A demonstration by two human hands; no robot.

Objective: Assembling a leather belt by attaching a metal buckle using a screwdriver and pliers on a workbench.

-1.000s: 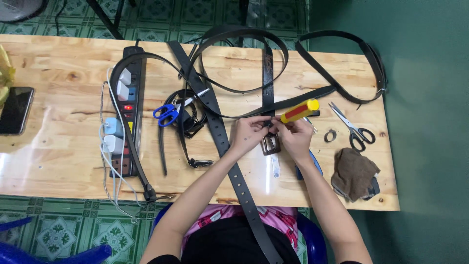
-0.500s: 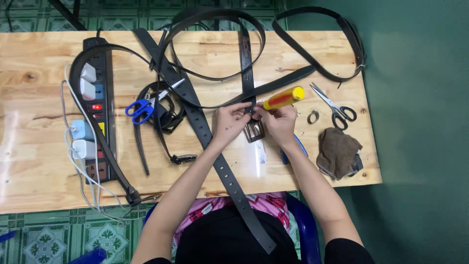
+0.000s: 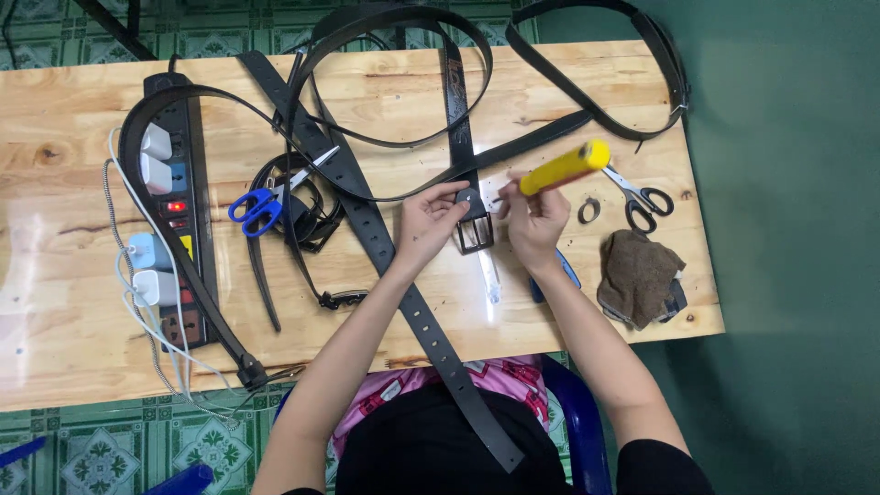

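Observation:
On the wooden table [image 3: 82,330] lie several black leather belts. My left hand [image 3: 426,223] pinches the end of one black belt [image 3: 456,110] just beside its dark square buckle [image 3: 476,233]. My right hand [image 3: 536,215] grips a tool with a thick yellow handle [image 3: 563,168], tilted up to the right, its tip pointing toward the buckle end of the belt. A long belt with punched holes [image 3: 431,339] runs diagonally under my left forearm and off the table's near edge.
A black power strip [image 3: 183,220] with white and blue plugs lies at the left. Blue-handled scissors [image 3: 261,203] rest on coiled straps. Right of my hands lie a small metal ring [image 3: 588,211], black-handled scissors [image 3: 642,194] and a brown cloth [image 3: 640,277].
My right hand has lifted the yellow-handled tool and tilted it more upright. My left hand has stayed on the belt end by the buckle. The camera view has shifted slightly.

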